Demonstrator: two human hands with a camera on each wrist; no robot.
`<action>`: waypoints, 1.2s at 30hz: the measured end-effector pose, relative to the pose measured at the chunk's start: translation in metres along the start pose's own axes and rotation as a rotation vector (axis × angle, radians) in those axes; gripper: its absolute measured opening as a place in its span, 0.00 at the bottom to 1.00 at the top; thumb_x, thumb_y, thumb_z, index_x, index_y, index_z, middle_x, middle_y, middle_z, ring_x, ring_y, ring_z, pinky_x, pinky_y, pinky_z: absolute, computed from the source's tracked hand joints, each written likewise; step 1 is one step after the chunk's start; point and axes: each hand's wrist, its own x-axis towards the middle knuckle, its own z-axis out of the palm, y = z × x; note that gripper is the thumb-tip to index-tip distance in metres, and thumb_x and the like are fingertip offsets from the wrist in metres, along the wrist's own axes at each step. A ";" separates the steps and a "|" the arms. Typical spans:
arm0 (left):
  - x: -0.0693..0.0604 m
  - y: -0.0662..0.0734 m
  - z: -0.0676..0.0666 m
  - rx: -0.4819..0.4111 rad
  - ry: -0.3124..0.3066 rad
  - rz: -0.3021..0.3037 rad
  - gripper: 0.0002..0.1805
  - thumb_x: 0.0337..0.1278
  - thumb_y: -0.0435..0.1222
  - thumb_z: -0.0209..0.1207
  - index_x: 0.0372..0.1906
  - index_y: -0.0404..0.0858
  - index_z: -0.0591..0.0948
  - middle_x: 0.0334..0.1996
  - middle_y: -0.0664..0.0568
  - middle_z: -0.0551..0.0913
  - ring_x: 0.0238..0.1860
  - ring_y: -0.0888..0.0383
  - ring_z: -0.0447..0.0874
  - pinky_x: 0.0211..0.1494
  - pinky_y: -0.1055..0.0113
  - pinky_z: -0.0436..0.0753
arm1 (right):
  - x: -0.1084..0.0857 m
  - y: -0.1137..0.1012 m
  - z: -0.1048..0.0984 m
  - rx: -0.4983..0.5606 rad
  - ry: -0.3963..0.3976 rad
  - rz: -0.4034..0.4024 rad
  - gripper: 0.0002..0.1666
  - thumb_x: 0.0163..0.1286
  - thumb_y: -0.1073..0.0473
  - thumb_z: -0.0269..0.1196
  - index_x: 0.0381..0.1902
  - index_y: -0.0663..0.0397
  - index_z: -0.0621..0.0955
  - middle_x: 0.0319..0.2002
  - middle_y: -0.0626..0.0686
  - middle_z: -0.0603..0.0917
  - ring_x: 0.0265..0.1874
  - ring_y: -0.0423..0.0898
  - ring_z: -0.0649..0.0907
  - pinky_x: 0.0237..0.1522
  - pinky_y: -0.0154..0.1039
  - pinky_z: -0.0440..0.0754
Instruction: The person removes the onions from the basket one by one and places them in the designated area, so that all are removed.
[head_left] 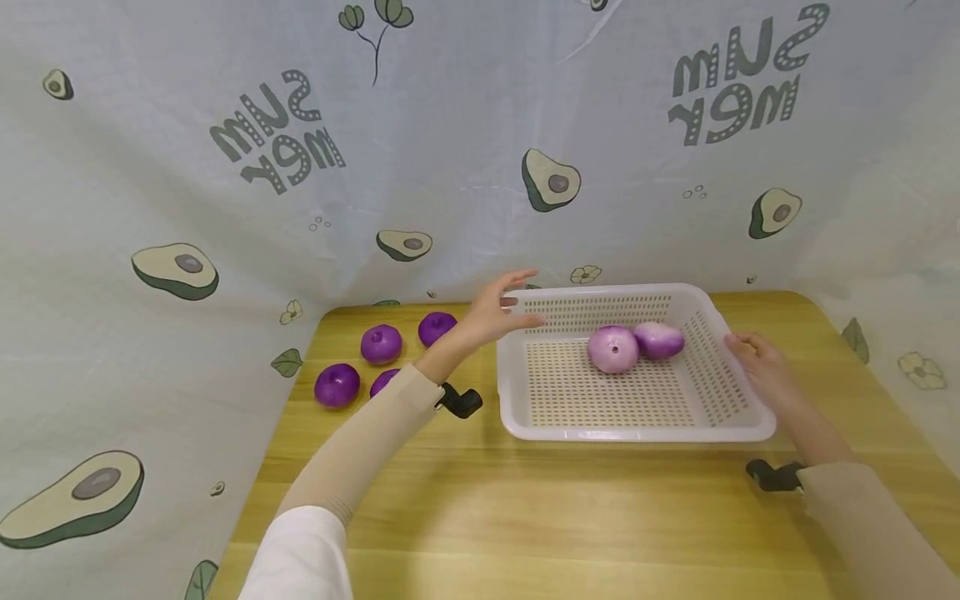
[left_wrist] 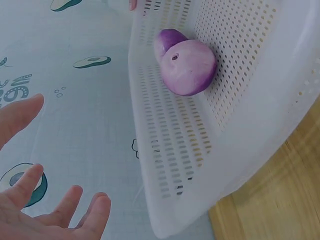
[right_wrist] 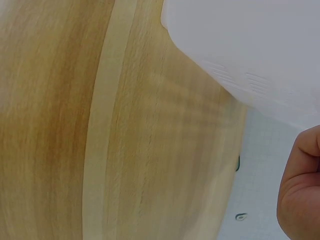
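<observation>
A white perforated plastic basket (head_left: 637,435) appears raised off the table, with two pale purple onions, one round (head_left: 613,349) and one lying on its side (head_left: 659,340), inside it. The right hand (head_left: 761,371) grips the basket's right rim; in the right wrist view the curled hand (right_wrist: 302,185) is at the edge of the picture. Beside the left rim, the left hand (head_left: 491,312) has its fingers spread and holds nothing. From the left wrist, that hand (left_wrist: 55,210) shows a gap to the basket (left_wrist: 240,165).
Several darker purple onions (head_left: 337,386) lie on the wooden table (head_left: 570,525) at the left, one partly behind the left arm. A cloth (head_left: 450,150) printed with avocados hangs behind the table and along its sides.
</observation>
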 end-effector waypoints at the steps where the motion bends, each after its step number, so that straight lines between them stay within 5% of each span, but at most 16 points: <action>1: 0.004 0.000 0.004 -0.006 -0.009 -0.012 0.41 0.58 0.36 0.70 0.75 0.46 0.65 0.73 0.39 0.62 0.69 0.35 0.64 0.69 0.48 0.69 | 0.000 0.000 0.000 0.009 -0.004 -0.002 0.39 0.81 0.40 0.43 0.67 0.72 0.58 0.31 0.37 0.79 0.26 0.37 0.82 0.27 0.36 0.83; 17: 0.052 -0.010 0.068 -0.201 -0.086 -0.144 0.42 0.53 0.31 0.72 0.74 0.46 0.68 0.71 0.39 0.66 0.70 0.37 0.64 0.67 0.51 0.73 | -0.003 0.001 0.002 0.017 0.018 -0.011 0.33 0.81 0.40 0.44 0.61 0.67 0.63 0.31 0.39 0.80 0.26 0.37 0.82 0.27 0.36 0.82; 24: 0.065 -0.018 0.090 -0.187 -0.058 -0.196 0.42 0.48 0.29 0.74 0.71 0.46 0.71 0.71 0.43 0.68 0.70 0.40 0.65 0.67 0.49 0.72 | -0.002 0.004 0.001 0.133 0.017 -0.021 0.17 0.80 0.42 0.47 0.51 0.46 0.71 0.29 0.37 0.81 0.26 0.38 0.83 0.26 0.35 0.83; 31: 0.075 -0.034 0.108 -0.232 -0.078 -0.248 0.44 0.48 0.26 0.72 0.73 0.46 0.69 0.73 0.42 0.65 0.73 0.46 0.60 0.71 0.45 0.65 | -0.003 0.002 0.004 0.091 0.013 -0.009 0.31 0.80 0.40 0.46 0.59 0.65 0.65 0.30 0.38 0.81 0.26 0.39 0.83 0.26 0.37 0.84; 36: 0.078 -0.046 0.118 -0.249 -0.101 -0.266 0.45 0.50 0.27 0.72 0.74 0.46 0.68 0.73 0.41 0.63 0.74 0.45 0.59 0.72 0.46 0.63 | -0.003 0.001 0.005 0.079 0.019 0.004 0.31 0.80 0.39 0.45 0.58 0.63 0.66 0.30 0.40 0.81 0.26 0.40 0.83 0.26 0.38 0.84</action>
